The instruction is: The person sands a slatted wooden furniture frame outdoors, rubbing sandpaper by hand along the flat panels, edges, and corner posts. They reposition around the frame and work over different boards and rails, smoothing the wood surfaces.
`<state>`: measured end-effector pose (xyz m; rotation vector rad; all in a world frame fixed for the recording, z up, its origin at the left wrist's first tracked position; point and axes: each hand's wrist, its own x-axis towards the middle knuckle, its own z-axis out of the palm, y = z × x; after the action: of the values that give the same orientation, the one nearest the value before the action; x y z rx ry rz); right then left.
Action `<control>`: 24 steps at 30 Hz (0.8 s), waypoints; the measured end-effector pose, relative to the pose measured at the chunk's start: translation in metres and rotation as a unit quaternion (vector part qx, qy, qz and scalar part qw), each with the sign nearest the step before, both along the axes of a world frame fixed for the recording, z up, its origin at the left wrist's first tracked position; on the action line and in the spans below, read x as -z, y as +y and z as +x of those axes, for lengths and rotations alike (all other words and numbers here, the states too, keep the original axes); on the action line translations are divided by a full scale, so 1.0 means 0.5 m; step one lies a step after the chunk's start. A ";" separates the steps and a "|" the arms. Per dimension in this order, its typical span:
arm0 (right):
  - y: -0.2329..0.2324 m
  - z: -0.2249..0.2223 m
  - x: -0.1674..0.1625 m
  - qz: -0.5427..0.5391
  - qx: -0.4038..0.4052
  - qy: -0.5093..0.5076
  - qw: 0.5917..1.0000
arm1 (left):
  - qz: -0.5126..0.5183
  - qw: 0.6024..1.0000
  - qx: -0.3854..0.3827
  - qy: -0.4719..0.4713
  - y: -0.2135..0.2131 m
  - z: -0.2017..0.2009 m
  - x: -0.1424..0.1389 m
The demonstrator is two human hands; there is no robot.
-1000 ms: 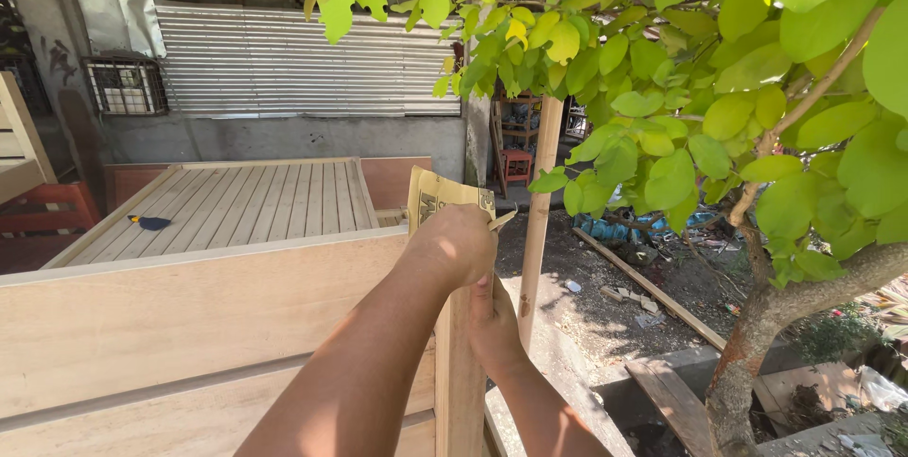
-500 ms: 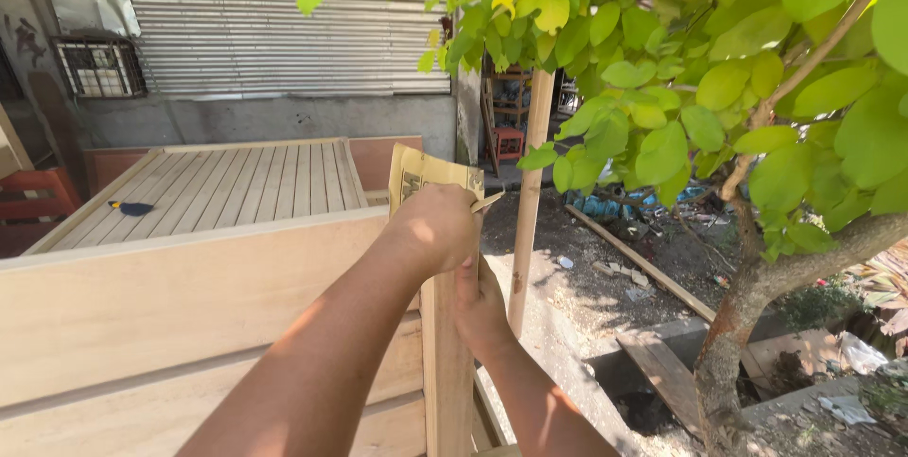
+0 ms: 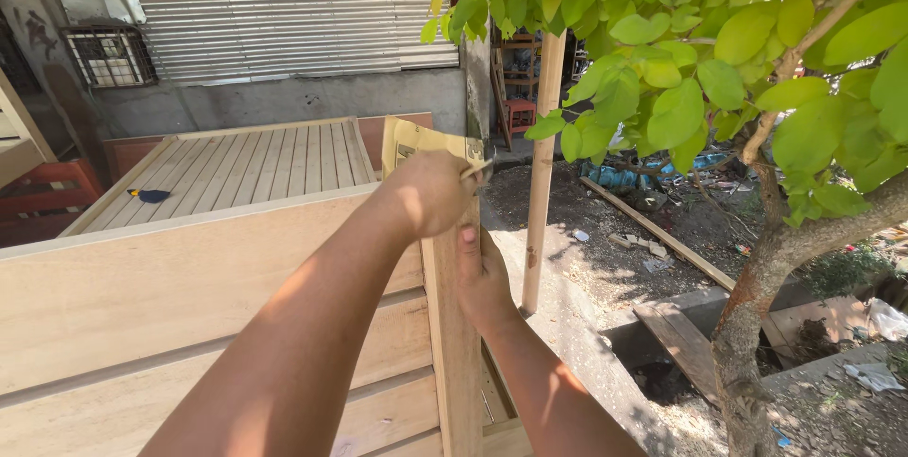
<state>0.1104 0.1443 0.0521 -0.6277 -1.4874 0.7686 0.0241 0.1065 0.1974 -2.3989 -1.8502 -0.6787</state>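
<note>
Pressing a folded sheet of tan sandpaper [image 3: 416, 141] against the top corner of the upright wooden post [image 3: 452, 343], the left hand [image 3: 430, 194] had its fingers closed around it. Just below, the right hand [image 3: 480, 277] gripped the post's outer edge. Behind, a slatted wooden panel [image 3: 227, 168] carried a small blue tool [image 3: 149, 196].

We count two hands on the job here: left hand [image 3: 430, 194] gripping one sheet of sandpaper [image 3: 416, 139], right hand [image 3: 480, 277] on one upright wooden post [image 3: 452, 343]. There's one slatted wooden panel [image 3: 236, 168] with one small blue thing [image 3: 149, 196] on it, plus one tree trunk [image 3: 747, 343], one thin pole [image 3: 541, 192], one red stool [image 3: 518, 116] and one barred window [image 3: 109, 57].
</note>
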 end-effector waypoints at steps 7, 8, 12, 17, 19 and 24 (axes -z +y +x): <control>0.003 -0.001 0.001 -0.099 0.050 -0.043 0.993 | -0.003 0.997 0.040 -0.061 -0.047 -0.030 0.003; 0.004 -0.002 0.002 -0.071 0.050 -0.026 0.996 | -0.033 0.998 0.009 -0.052 -0.025 -0.029 -0.013; 0.004 -0.004 0.000 -0.001 0.057 0.002 0.998 | -0.045 0.997 -0.067 -0.010 0.028 -0.003 -0.048; 0.004 0.001 -0.002 -0.029 0.041 -0.031 0.998 | 0.035 0.998 0.034 -0.034 -0.022 -0.035 0.027; 0.006 0.003 -0.001 0.020 0.019 -0.012 1.000 | 0.135 0.982 0.118 -0.053 -0.070 -0.073 0.061; 0.008 0.000 0.001 0.043 0.002 0.007 0.999 | 0.171 0.972 0.154 -0.043 -0.085 -0.065 0.074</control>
<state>0.1103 0.1482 0.0518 -0.5585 -1.4985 0.7005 -0.0087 0.0642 0.1603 -2.4673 -1.2586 -1.0415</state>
